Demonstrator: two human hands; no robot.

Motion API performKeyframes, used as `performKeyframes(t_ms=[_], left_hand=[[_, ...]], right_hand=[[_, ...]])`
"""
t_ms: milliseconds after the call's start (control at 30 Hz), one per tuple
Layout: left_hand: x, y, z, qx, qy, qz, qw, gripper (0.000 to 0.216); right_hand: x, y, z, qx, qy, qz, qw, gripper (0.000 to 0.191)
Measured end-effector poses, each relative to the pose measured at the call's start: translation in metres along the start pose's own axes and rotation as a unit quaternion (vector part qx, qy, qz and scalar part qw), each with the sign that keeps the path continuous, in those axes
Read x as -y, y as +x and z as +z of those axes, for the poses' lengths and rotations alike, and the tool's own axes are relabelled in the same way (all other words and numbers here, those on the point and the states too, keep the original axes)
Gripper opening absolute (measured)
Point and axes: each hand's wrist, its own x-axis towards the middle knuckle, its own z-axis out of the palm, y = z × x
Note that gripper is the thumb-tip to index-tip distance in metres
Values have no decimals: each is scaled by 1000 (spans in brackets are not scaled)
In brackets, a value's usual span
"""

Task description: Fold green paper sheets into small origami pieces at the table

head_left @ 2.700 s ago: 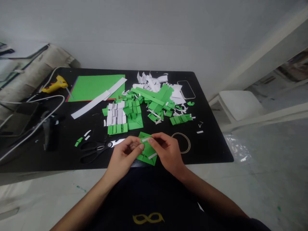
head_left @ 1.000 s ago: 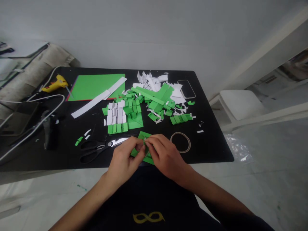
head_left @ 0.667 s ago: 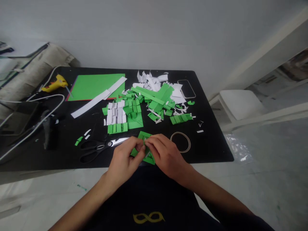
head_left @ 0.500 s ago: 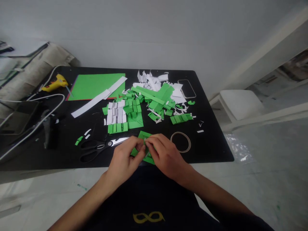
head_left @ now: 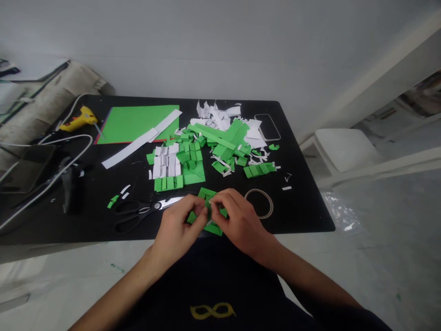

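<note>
Both my hands meet at the table's near edge, over a green folded paper piece (head_left: 215,229). My left hand (head_left: 179,223) is closed, thumb and forefinger pinched together above the green paper. Opposite it, my right hand (head_left: 237,220) also pinches with its fingertips; what lies between the tips is too small to make out. A bit of white shows on the green paper under my fingers. Left of my left hand lie black-handled scissors (head_left: 141,209), their blades reaching toward its knuckles. A roll of tape (head_left: 259,203) lies flat just beyond my right hand.
Behind my hands sits a block of folded white and green paper (head_left: 167,165), with a heap of green and white scraps (head_left: 225,142) to its right. Green sheets (head_left: 134,122), a yellow glue gun (head_left: 81,119) and a white cable (head_left: 51,184) occupy the left side.
My right hand's fingertips have drawn slightly up and away from my left fingertips, showing more of the green paper. My left hand stays nearly still.
</note>
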Motion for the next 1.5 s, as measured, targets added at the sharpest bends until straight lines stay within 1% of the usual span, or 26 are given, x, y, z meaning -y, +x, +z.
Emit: performKeyframes(t_ms=[133, 267, 367, 467, 533, 567, 600, 633, 667, 700, 767, 833, 900, 967, 1067, 1100, 1167, 1300, 1400, 1467, 1500], left_hand=[[2, 2, -4, -18, -41, -53, 998, 10], [5, 5, -9, -36, -109, -107, 988, 14], [7, 8, -12, -40, -154, -137, 978, 15], [8, 10, -12, -46, -187, -144, 971, 13], [8, 12, -11, -49, -206, -144, 967, 12], [8, 12, -10, -51, -215, -145, 964, 12], [8, 13, -10, -53, -225, -146, 962, 12], [8, 13, -10, -54, -234, -148, 960, 12], [8, 14, -10, -56, -242, -149, 957, 12], [8, 14, -9, -57, -249, -150, 955, 12], [7, 13, -8, -56, -260, -153, 952, 13], [6, 13, -7, -56, -273, -158, 947, 15], [5, 12, -5, -53, -294, -162, 940, 25], [4, 11, -4, -28, -308, -166, 937, 31], [5, 10, -5, 56, -286, -171, 941, 19], [6, 9, -6, 79, -275, -170, 943, 20], [6, 9, -7, 103, -264, -163, 945, 22], [7, 10, -9, 115, -283, -170, 937, 16], [6, 11, -9, 105, -309, -187, 926, 11], [5, 11, -8, 91, -318, -193, 924, 9], [5, 11, -8, 84, -317, -192, 925, 10]], right_hand=[[-14, 2, -7, -43, 5, 45, 998, 15], [-41, 0, -21, -126, -50, 111, 985, 14], [-53, -2, -27, -127, -74, 130, 981, 21], [-49, -4, -26, -125, -59, 124, 983, 23], [-40, -5, -23, -121, -22, 128, 984, 22], [-35, -5, -20, -110, 13, 142, 984, 20], [-30, -6, -17, -87, 66, 164, 980, 18], [-26, -6, -14, -54, 131, 195, 970, 18], [-22, -6, -11, -14, 202, 228, 952, 22], [-18, -6, -7, 26, 267, 259, 928, 28], [-14, -6, -1, 76, 354, 308, 880, 37], [-11, -5, 3, 84, 401, 336, 848, 35], [-10, -3, 5, 68, 424, 349, 833, 31], [-9, -1, 4, 53, 427, 350, 832, 31], [-9, 1, 0, 45, 400, 343, 849, 30], [-9, 1, -1, 47, 391, 339, 854, 30], [-10, 2, -4, 54, 383, 331, 861, 31], [-10, 6, -8, 67, 394, 319, 859, 31], [-9, 7, -10, 70, 397, 310, 861, 31], [-9, 7, -8, 64, 388, 297, 870, 28], [-8, 6, -7, 55, 375, 288, 879, 26]])
